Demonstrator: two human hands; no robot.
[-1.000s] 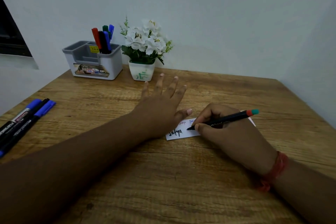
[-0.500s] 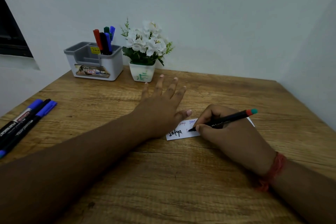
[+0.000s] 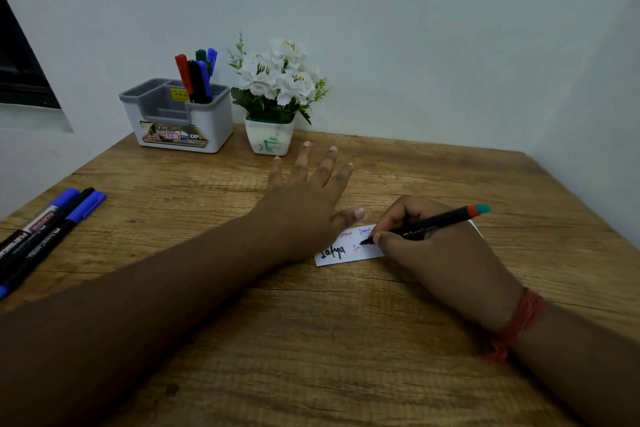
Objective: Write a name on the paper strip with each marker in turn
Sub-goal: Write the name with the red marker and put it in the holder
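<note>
A white paper strip (image 3: 349, 255) lies on the wooden table (image 3: 311, 340), partly under both hands. It bears a name in black at the lower left, two small ones above in red and blue, and a few fresh letters in the lower middle. My left hand (image 3: 304, 204) lies flat with spread fingers, its heel on the strip's left end. My right hand (image 3: 436, 253) grips a black marker (image 3: 433, 224) with a red and teal end, its tip touching the paper.
Three markers (image 3: 45, 232) lie side by side at the table's left edge. A grey organiser (image 3: 180, 118) with several markers stands at the back left, next to a white flower pot (image 3: 270, 140). Walls close the back and right.
The marker tip has moved slightly right along the strip, and new small letters have appeared beside the black name. My left hand has stayed in place.
</note>
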